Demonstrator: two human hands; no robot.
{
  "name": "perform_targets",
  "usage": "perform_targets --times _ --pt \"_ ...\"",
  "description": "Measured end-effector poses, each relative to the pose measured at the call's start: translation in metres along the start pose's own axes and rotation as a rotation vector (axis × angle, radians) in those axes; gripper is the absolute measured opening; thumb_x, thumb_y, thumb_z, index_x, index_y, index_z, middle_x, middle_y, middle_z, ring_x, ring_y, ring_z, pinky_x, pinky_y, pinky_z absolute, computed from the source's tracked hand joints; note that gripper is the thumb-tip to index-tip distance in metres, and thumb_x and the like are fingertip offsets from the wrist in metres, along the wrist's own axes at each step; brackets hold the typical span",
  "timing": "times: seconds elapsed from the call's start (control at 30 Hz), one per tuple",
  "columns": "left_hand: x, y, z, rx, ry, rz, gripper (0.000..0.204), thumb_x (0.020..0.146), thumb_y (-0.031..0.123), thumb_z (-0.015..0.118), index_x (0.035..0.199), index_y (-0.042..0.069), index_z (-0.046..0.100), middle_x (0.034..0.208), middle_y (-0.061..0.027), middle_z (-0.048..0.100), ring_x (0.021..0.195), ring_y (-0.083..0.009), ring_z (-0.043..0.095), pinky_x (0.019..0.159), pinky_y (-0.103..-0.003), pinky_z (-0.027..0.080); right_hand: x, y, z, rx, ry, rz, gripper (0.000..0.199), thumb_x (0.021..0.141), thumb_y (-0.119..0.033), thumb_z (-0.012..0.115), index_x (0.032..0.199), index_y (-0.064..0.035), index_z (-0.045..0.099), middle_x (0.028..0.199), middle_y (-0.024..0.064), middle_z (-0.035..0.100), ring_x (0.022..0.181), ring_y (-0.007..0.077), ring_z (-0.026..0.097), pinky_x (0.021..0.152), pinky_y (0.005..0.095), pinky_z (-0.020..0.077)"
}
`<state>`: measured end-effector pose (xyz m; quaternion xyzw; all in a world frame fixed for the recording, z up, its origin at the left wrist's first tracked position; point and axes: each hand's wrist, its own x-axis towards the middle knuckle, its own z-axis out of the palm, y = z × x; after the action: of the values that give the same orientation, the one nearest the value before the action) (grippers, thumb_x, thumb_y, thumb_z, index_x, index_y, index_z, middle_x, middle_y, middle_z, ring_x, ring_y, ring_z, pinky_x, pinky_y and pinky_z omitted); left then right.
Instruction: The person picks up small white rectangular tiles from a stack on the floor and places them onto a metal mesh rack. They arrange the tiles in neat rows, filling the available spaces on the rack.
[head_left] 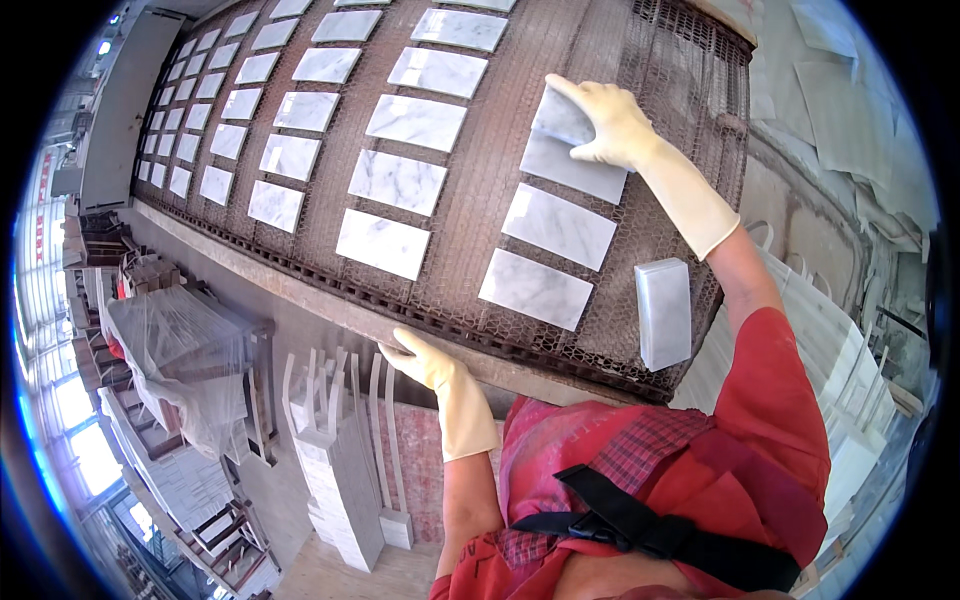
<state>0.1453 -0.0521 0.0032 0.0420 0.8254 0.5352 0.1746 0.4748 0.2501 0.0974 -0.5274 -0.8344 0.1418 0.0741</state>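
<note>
My right hand [610,125], in a cream rubber glove, spans a grey-veined white marble tile [562,118], thumb on the near edge and fingers at the far one. That tile partly overlaps another marble tile [575,168] on the mesh conveyor belt [470,265]. Two more tiles of the same column lie nearer to me, one at the front [535,290]. My left hand [440,380], gloved alike, is at the belt's side rail [330,310] with its fingers stretched out and holds nothing. A stack of tiles [664,315] stands by the belt's near right corner.
Several columns of marble tiles [385,243] run leftward along the belt. Below the rail stand a stack of pale stone strips [340,490] and a plastic-wrapped load [185,350]. White slabs [830,370] lean at the right.
</note>
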Motion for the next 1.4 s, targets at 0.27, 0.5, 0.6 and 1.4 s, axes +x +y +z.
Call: perform_targets --times 0.27,0.5,0.6,1.4 --pt "0.0 -0.003 0.002 -0.043 -0.013 0.008 0.08 0.112 0.047 0.062 0.172 0.001 0.036 0.17 -0.0237 0.047 0.145 -0.0345 0.058 0.123 -0.043 0.046 0.031 0.038 0.009 -0.103 -0.035 0.055 0.113 0.073 -0.027 0.099 0.17 -0.0248 0.042 0.133 0.0135 0.071 0.128 0.0361 0.067 0.114 0.0468 0.0539" --pt "-0.003 -0.001 0.004 -0.028 -0.019 0.005 0.081 0.111 0.046 0.063 0.172 0.001 0.035 0.167 -0.0232 0.049 0.142 -0.0333 0.059 0.121 -0.043 0.048 0.031 0.054 0.015 -0.043 0.01 -0.007 0.111 0.074 -0.031 0.1 0.169 -0.0243 0.044 0.137 0.0145 0.07 0.128 0.0366 0.068 0.114 0.0466 0.0541" --pt "-0.011 0.007 0.004 -0.027 -0.012 -0.023 0.081 0.11 0.045 0.063 0.172 0.001 0.034 0.168 -0.0234 0.048 0.142 -0.0331 0.059 0.122 -0.043 0.047 0.034 0.063 0.013 0.009 0.072 -0.002 0.109 0.074 -0.029 0.1 0.169 -0.0233 0.046 0.141 0.0153 0.069 0.131 0.038 0.066 0.116 0.0474 0.053" --pt "-0.021 0.012 0.003 0.144 -0.038 -0.037 0.09 0.11 0.053 0.059 0.176 0.003 0.024 0.178 -0.0223 0.033 0.152 -0.0367 0.051 0.128 -0.045 0.044 0.053 0.139 -0.004 0.13 0.428 0.0 0.078 0.091 -0.022 0.087 0.162 -0.0163 0.055 0.157 0.0166 0.064 0.14 0.0379 0.063 0.12 0.0475 0.0507"
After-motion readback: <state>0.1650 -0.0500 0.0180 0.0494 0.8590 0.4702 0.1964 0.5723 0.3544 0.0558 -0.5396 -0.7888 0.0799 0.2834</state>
